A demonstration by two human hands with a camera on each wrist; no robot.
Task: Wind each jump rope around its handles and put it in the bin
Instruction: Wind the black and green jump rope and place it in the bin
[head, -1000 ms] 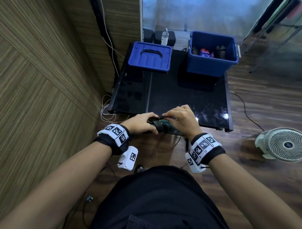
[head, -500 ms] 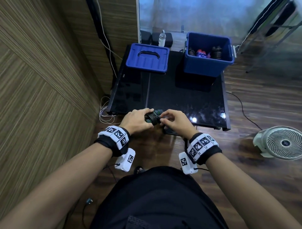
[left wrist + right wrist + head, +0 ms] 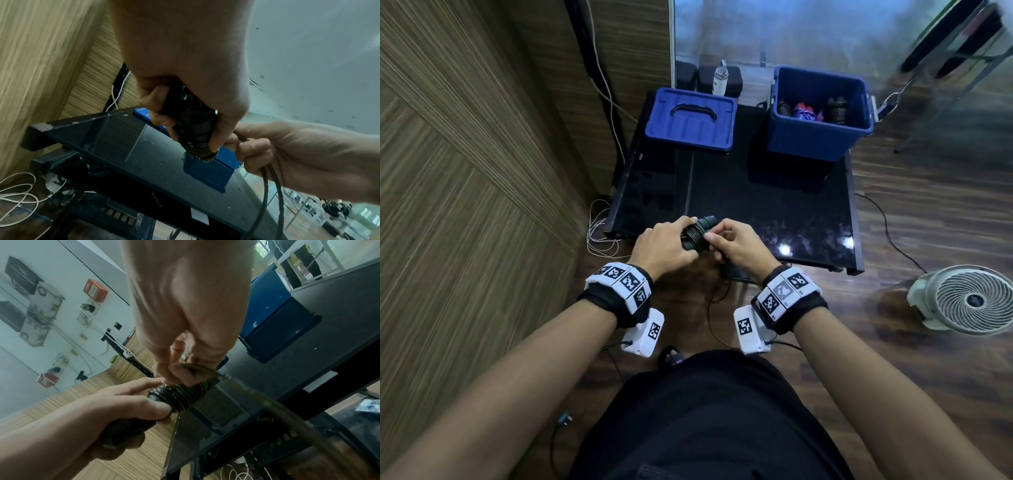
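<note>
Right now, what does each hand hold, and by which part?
Left hand grips the jump rope's handles; right hand pinches its loose cord beside the coils.

Two hands at work: left hand (image 3: 659, 246) and right hand (image 3: 739, 245), each wrist wearing one band of printed markers. One jump rope (image 3: 697, 233) held between them, three wound bundles (image 3: 810, 111) visible in one open blue bin (image 3: 822, 137), beside one blue lid (image 3: 690, 120) on one black table (image 3: 774, 205). Also counted: one white bottle (image 3: 719, 77) behind the table and one white fan (image 3: 969, 299) on the floor.
</note>
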